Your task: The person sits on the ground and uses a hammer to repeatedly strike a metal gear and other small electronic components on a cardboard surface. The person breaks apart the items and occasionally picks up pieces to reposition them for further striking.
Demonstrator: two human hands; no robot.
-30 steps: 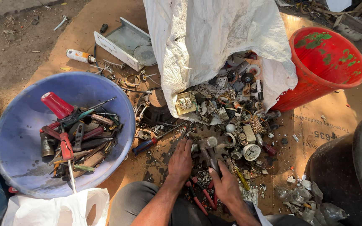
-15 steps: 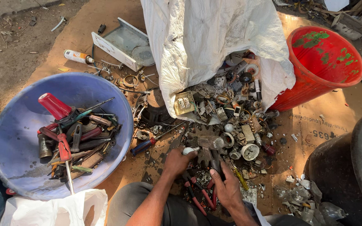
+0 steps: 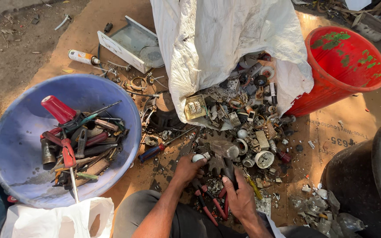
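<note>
My left hand [image 3: 185, 171] is closed around a small white-tipped piece [image 3: 198, 157] at the near edge of a scrap pile [image 3: 248, 128]. My right hand [image 3: 241, 197] grips a dark toothed metal part [image 3: 219, 165] just right of it; a shiny metal cylinder [image 3: 225, 150] lies right behind that part. Red-handled pliers [image 3: 208, 206] lie beneath both hands. The pile of small sockets, switches and metal bits spills from a white sack [image 3: 225, 44] onto brown cardboard.
A blue basin [image 3: 18, 145] of screwdrivers and hand tools sits at the left, with a white bag [image 3: 54, 220] near it. A red bucket [image 3: 345, 66] leans at the right. A dark tyre [image 3: 375, 176] is at the far right, a metal tray [image 3: 128, 44] behind.
Both hands reached a little further into the pile and closed on the white-tipped piece and the dark toothed part, which has lifted slightly.
</note>
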